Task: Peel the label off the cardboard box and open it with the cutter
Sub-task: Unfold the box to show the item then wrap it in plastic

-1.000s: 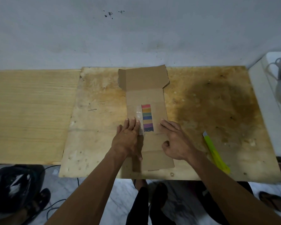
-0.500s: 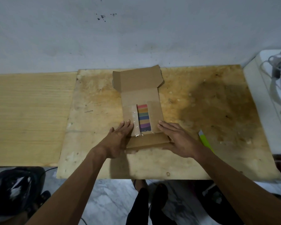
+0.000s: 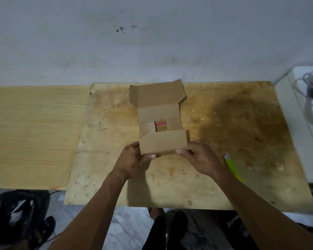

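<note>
1. We see the cardboard box lying mid-worktop, its far flap already standing open.
2. Our left hand and right hand each grip an end of the near flap, raising it.
3. The cutter lies unheld, just right of our right hand.
4. A striped label still shows inside, so we judge peeling remains.

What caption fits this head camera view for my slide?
Both hands, left and right, fold up the near flap of the opened cardboard box; green cutter lies unused alongside.
</note>
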A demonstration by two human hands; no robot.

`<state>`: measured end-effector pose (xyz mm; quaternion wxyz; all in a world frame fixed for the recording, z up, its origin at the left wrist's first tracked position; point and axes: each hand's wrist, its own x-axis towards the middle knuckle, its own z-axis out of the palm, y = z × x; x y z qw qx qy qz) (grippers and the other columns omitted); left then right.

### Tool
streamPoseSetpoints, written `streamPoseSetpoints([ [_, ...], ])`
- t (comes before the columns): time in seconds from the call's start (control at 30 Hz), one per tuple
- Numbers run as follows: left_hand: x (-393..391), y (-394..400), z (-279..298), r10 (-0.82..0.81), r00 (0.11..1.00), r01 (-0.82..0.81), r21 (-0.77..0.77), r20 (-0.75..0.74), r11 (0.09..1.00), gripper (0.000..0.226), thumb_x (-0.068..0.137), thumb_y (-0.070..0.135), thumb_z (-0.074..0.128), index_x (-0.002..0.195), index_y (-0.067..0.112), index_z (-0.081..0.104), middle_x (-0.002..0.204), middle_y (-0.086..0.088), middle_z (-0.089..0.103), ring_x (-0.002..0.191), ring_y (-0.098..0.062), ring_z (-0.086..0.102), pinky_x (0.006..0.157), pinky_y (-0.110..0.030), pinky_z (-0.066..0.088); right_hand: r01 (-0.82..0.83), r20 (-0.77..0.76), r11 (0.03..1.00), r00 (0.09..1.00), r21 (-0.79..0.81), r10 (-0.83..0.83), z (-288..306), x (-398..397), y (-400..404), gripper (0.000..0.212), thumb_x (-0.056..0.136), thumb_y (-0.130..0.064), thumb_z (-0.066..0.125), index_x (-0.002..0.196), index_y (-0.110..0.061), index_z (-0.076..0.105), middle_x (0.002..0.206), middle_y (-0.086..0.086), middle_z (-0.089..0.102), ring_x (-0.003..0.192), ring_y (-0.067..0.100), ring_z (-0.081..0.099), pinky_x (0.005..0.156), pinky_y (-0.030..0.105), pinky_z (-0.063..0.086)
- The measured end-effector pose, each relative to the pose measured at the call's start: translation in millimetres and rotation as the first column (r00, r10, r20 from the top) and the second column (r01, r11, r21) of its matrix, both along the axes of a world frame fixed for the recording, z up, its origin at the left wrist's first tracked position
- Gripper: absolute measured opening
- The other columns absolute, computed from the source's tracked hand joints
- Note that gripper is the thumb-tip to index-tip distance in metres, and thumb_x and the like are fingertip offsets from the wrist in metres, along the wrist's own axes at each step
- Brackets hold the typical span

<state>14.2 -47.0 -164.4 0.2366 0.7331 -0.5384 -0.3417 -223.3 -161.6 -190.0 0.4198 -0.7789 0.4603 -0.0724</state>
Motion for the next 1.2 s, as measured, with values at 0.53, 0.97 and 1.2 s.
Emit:
streamPoseSetpoints([
  [0.53,8,10,-24,-0.266,0.889,0.208,0.189,0.372,0.96,0.085,0.088,0.078,0.001,0.143,0.034,0.049,0.15,0.002,0.046,0.141,-0.015,0.022,0.114,-0.047,0.015,-0.173,-0.337,0.985,0.929,-0.021,0.155,-6,8,-7,0.066,0.077,-0.079,0.043,0.125,-0.038,0.061,0.119,-0.005,0.048,0.103,0.012,0.051,0.081,0.033,0.051],
  [0.97,-8,-12,-20,0.319,0.94,-0.326,0.042,0.125,0.945,0.049,0.081,0.072,0.057,0.088,0.024,0.065,0.081,0.002,0.07,0.087,-0.021,0.057,0.077,-0.041,0.049,0.191,-0.01,0.978,0.982,0.086,-0.191,-1,29,-7,0.032,0.084,-0.061,0.059,0.085,-0.03,0.061,0.082,-0.017,0.065,0.075,0.002,0.06,0.065,0.031,0.052],
  [1.2,-13,-39,-22,0.472,0.855,-0.503,0.124,0.214,0.855,0.069,0.069,0.052,0.082,0.119,0.02,0.047,0.117,-0.006,0.058,0.104,-0.028,0.059,0.086,-0.041,0.052,0.421,-0.171,0.907,0.895,0.012,-0.413,-5,55,-11,0.059,0.072,-0.054,0.076,0.115,-0.025,0.047,0.117,-0.002,0.054,0.098,0.024,0.059,0.077,0.034,0.049],
])
